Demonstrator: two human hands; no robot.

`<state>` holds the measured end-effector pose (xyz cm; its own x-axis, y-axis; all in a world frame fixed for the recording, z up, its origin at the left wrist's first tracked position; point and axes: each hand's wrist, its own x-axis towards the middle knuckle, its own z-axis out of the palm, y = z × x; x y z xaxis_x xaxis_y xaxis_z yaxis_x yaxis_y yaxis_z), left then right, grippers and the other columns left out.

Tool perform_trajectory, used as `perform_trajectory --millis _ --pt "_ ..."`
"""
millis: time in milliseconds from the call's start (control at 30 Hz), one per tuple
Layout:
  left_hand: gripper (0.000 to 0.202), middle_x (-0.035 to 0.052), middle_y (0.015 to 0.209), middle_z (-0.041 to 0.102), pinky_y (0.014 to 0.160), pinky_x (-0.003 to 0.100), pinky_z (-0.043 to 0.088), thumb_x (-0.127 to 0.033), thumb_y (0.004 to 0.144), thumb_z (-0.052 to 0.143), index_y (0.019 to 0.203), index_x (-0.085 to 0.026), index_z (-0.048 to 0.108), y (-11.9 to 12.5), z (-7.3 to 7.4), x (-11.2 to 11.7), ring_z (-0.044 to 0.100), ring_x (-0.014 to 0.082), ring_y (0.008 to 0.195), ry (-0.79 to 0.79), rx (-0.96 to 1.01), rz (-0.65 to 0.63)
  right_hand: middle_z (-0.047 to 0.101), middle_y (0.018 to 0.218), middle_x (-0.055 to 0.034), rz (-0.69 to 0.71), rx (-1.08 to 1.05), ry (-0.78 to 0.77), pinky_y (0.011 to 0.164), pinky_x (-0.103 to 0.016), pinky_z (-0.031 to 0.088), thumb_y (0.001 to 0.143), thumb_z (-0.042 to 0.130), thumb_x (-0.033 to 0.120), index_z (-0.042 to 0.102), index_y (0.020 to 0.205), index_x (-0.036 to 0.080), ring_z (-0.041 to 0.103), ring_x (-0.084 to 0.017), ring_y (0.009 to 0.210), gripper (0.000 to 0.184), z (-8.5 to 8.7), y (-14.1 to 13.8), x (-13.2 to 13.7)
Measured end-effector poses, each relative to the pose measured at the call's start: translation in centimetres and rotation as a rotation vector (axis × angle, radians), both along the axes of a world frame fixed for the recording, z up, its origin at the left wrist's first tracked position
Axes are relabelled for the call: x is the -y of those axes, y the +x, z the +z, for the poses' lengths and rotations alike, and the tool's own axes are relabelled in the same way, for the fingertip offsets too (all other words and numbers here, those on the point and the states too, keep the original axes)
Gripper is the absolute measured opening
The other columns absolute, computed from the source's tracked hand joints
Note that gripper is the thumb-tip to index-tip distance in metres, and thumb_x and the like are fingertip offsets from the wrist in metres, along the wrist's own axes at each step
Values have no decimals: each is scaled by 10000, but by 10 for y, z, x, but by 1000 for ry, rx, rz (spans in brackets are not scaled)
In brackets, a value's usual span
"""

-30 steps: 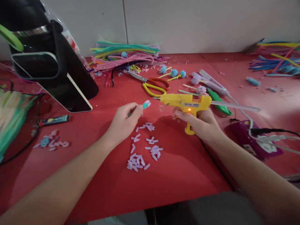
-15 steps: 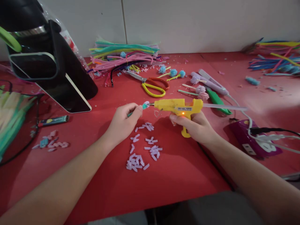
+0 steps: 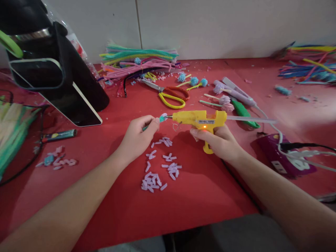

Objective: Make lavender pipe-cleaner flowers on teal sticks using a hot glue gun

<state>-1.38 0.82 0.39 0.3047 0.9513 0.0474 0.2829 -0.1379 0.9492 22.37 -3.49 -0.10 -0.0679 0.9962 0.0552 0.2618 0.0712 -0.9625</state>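
Pinched between the thumb and fingers of my left hand [image 3: 143, 134] is a teal pipe-cleaner stem [image 3: 162, 119] with lilac bits at its tip; the rest of it is hidden by the hand. My right hand [image 3: 223, 140] grips the handle of a yellow hot glue gun [image 3: 193, 117], whose orange light glows. Its metal nozzle meets the stem's tip, and a clear glue stick [image 3: 249, 119] juts from its back. Below the hands, small cut lilac pipe-cleaner pieces [image 3: 152, 181] lie in loose groups on the red table [image 3: 204, 196].
Red-and-yellow-handled scissors [image 3: 172, 99] lie behind the gun, near small finished fluffy blossoms [image 3: 194, 81]. A lilac corded tool [image 3: 237, 92] and a green-handled tool [image 3: 244, 113] are at right, with a purple power strip [image 3: 286, 155]. A black bottle [image 3: 78, 70] stands left. Pipe-cleaner bundles [image 3: 141, 59] line the wall.
Almost nothing differs. Both hands, the stem and the glue gun hold nearly the same place, with the nozzle still at the stem's tip.
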Motion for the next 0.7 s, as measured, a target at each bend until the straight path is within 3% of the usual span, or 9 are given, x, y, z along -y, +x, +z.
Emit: perform_trajectory --millis 700 --pt "338 -50 605 345 480 259 246 -360 991 522 702 -187 495 -2 -4 0 312 77 517 -21 19 -7 468 612 31 -5 47 1 499 -270 344 865 676 380 568 712 229 445 -126 563 241 0 4 -2"
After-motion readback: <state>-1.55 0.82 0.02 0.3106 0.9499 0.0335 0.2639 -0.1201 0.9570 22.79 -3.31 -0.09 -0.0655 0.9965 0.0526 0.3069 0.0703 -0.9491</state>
